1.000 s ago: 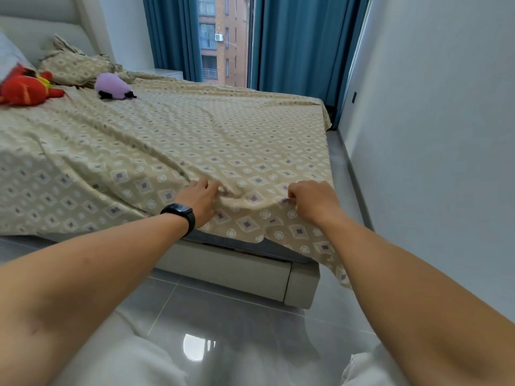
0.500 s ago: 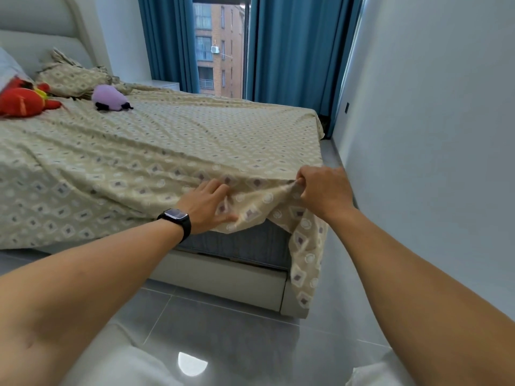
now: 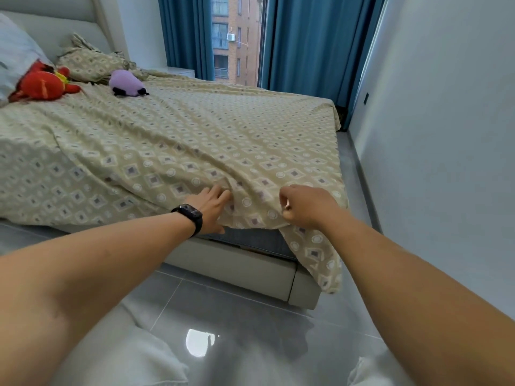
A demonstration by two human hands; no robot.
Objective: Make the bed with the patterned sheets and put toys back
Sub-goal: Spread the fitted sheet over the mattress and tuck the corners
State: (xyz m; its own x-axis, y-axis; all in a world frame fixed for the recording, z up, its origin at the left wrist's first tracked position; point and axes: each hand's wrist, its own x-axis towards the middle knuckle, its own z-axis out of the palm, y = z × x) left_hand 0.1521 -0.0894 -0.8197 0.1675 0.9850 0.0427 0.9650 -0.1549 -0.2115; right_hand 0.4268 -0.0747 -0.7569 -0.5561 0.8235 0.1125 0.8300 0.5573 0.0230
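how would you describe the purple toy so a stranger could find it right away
Start at the headboard end of the bed, far from both hands. Two plush toys lie on the sheet there, below a crumpled pillow. The purple toy is the small, rounded lilac one with black feet, right of the bigger red toy.

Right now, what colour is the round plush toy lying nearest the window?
The round plush toy is pale purple with black bits, seen in the head view.

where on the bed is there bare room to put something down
The widest free patch is mid-sheet, between the purple toy and the hands. The strip by the curtains is also bare. It is crowded at the head, where the red toy, purple toy and pillow sit, and at the near corner, where the left hand and right hand work.
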